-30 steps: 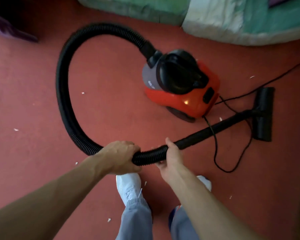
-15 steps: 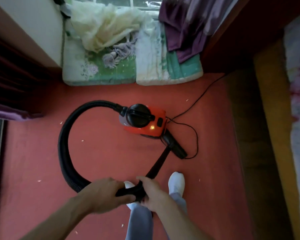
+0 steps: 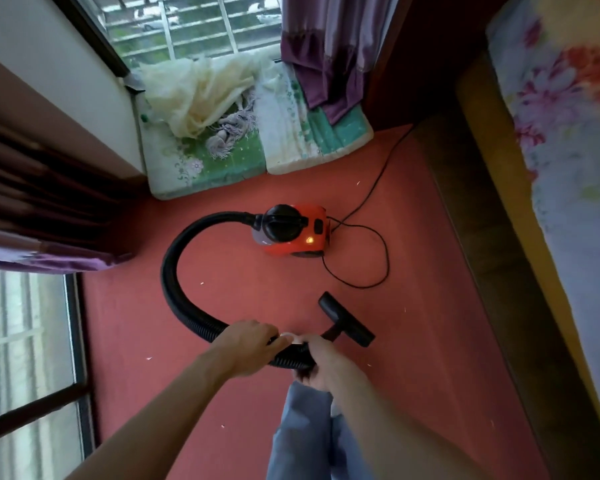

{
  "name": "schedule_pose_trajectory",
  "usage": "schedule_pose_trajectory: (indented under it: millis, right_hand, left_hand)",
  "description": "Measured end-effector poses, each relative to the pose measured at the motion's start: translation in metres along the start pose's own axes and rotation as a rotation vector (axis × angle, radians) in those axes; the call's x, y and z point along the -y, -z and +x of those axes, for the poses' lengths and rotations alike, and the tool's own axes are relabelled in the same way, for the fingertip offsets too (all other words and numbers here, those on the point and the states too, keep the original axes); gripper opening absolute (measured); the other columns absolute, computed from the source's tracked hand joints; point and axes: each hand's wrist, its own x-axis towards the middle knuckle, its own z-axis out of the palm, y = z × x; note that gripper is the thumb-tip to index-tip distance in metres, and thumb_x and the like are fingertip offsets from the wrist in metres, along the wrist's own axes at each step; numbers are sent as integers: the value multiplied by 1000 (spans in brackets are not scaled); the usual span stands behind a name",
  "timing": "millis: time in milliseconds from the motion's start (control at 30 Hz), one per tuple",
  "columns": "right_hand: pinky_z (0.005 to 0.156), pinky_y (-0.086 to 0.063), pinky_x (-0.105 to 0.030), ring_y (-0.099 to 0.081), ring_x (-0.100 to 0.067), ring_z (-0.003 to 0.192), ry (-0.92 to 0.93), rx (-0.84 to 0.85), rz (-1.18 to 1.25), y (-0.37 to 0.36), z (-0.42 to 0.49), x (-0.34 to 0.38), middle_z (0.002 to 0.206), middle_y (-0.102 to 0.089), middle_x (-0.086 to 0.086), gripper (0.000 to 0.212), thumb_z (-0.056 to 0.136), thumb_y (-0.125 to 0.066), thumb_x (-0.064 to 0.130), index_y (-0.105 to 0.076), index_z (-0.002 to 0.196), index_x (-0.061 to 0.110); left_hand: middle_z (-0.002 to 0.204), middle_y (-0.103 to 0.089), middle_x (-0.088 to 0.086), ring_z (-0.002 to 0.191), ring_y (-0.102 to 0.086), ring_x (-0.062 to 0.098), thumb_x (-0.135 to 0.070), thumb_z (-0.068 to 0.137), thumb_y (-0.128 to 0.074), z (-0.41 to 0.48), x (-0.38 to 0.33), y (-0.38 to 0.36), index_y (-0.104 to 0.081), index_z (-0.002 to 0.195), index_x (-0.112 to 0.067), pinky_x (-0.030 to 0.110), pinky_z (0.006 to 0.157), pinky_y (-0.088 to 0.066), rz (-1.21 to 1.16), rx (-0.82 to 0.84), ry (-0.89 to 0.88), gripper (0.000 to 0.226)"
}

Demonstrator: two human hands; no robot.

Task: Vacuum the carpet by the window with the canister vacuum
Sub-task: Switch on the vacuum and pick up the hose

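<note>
Moved: floor head (image 3: 346,319) has swung off the canister vacuum (image 3: 293,230), now close to the hands.
Fingers: left hand (image 3: 251,344) and right hand (image 3: 321,362) both curled round the hose (image 3: 169,271), side by side.
Head from fingers: just ahead-right of the right hand; bar lies diagonal on the carpet (image 3: 412,237).
Next: likely a push forward toward the window (image 3: 194,26).

Red carpet (image 3: 125,323): orange canister vacuum (image 3: 293,230) mid-floor, hose (image 3: 168,271) arcing left, cord (image 3: 378,268) looped right, floor nozzle (image 3: 346,319) nearer; two green-white mats (image 3: 222,164) by window (image 3: 194,26); white scraps (image 3: 202,283) scattered.
</note>
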Motion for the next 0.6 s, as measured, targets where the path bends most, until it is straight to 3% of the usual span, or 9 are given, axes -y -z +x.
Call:
schedule_pose_trajectory:
  millis: [100, 267, 367, 533, 600]
  right_hand:
    - [47, -46, -26, -58, -21, 63, -14, 17, 105, 15, -21, -19, 83, -61, -13, 31, 88, -62, 13, -57, 116, 3]
    - [50, -45, -27, -53, -24, 62, 11, 90, 311, 37, -50, -55, 78, -59, -15, 19, 92, -58, 15, -58, 102, -1]
    - [62, -43, -28, -53, -26, 68, 93, 141, 420, 55, -74, -77, 80, -57, -16, 16, 95, -47, 8, -56, 85, -1]
    - [65, -47, -32, -56, -27, 72, 182, 124, 619, 91, -102, -124, 82, -56, -16, 17, 97, -41, 6, -52, 85, 1]
    - [75, -50, -34, -55, -27, 72, 204, 94, 681, 107, -120, -141, 81, -55, -16, 17, 97, -41, 5, -49, 83, 2]
  left_hand:
    - [81, -52, 4, 90, -60, 30, -41, 107, -30, -18, -23, 1, -62, 103, -12, 36, 76, -39, 186, -23, -127, 44]
    - [95, -69, 5, 90, -63, 26, -46, 105, -30, -42, -58, -5, -56, 83, -17, 35, 89, -43, 235, -50, -131, 45]
    - [95, -69, 5, 91, -64, 26, -44, 105, -32, -56, -79, -13, -65, 91, -12, 37, 93, -45, 299, -63, -173, 47]
    - [94, -66, 5, 90, -61, 25, -40, 106, -33, -95, -128, -27, -64, 95, -10, 36, 90, -47, 335, 12, -228, 44]
    - [101, -68, 8, 94, -61, 27, -39, 106, -33, -112, -148, -32, -65, 101, -10, 38, 90, -48, 321, 97, -248, 43]
